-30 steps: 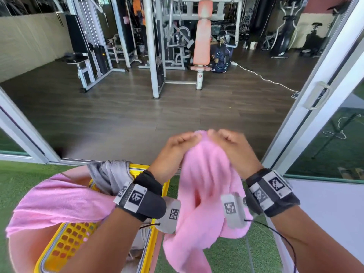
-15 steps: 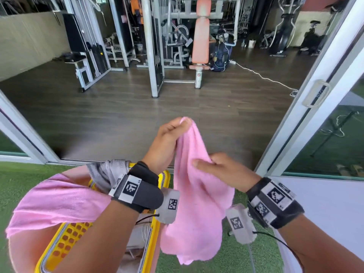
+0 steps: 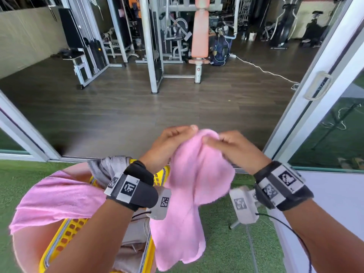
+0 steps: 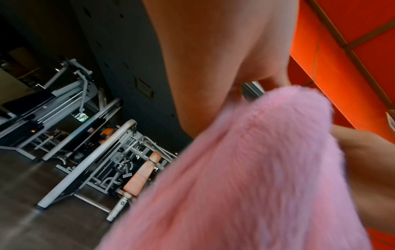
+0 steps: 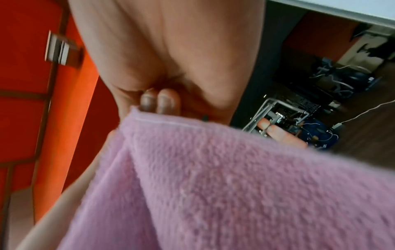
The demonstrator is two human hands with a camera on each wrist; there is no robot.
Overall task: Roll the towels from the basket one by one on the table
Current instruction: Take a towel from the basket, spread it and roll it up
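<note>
A pink towel (image 3: 189,194) hangs in the air in front of me, bunched at its top edge. My left hand (image 3: 173,142) grips that top edge from the left and my right hand (image 3: 226,146) pinches it from the right, the two hands close together. The towel (image 4: 245,177) fills the lower part of the left wrist view and the towel (image 5: 235,186) covers the lower right wrist view, where curled fingertips (image 5: 166,99) show above its hem. Below left stands the yellow basket (image 3: 59,239) with a second pink towel (image 3: 59,198) and a grey towel (image 3: 106,170) draped over its rim.
A white table (image 3: 334,203) edge lies at the lower right. Green turf (image 3: 226,243) covers the ground under me. Ahead, sliding glass door frames (image 3: 315,91) open onto a dark wooden gym floor with weight machines and an orange bench (image 3: 200,30).
My right hand has come back up from the towel's middle to its top edge beside my left hand. The towel has bunched up again between them.
</note>
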